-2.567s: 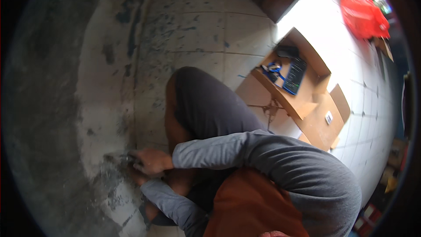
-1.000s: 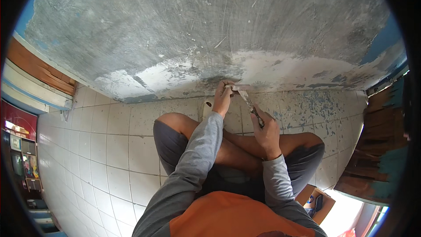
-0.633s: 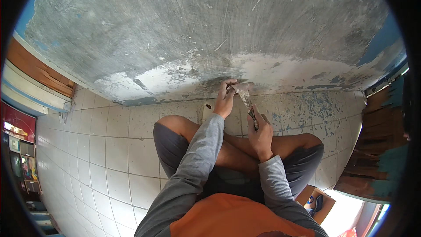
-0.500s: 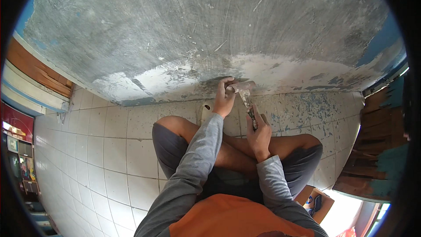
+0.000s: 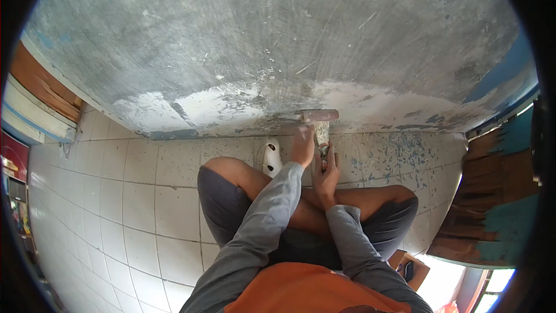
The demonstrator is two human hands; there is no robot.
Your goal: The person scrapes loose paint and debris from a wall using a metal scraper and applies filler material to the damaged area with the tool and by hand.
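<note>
A scraper (image 5: 320, 117) with a wide, dusty blade stands with its blade against the lower wall, just above the floor. My right hand (image 5: 327, 177) is closed around its stained handle. Close on the left of the scraper is my left hand (image 5: 302, 146), smeared by motion, its fingertips near the blade's left end; whether they touch it is unclear. The wall (image 5: 278, 35) is bare grey higher up, with white patches and flecks of old blue paint along its base. Left of my left hand, a white socket strip (image 5: 271, 157) with dark round holes lies on the tiles.
Blue paint flakes (image 5: 399, 153) litter the tiled floor (image 5: 139, 208) on the right. A splintered wooden panel (image 5: 480, 197) with teal paint stands at the right. A cardboard box (image 5: 418, 272) sits behind my right knee. At far left is a worn door frame (image 5: 43, 101).
The scraper has swung more upright and its handle has shifted left with my right hand. My left hand has dropped from the wall towards the scraper's neck. The view has shifted slightly.
</note>
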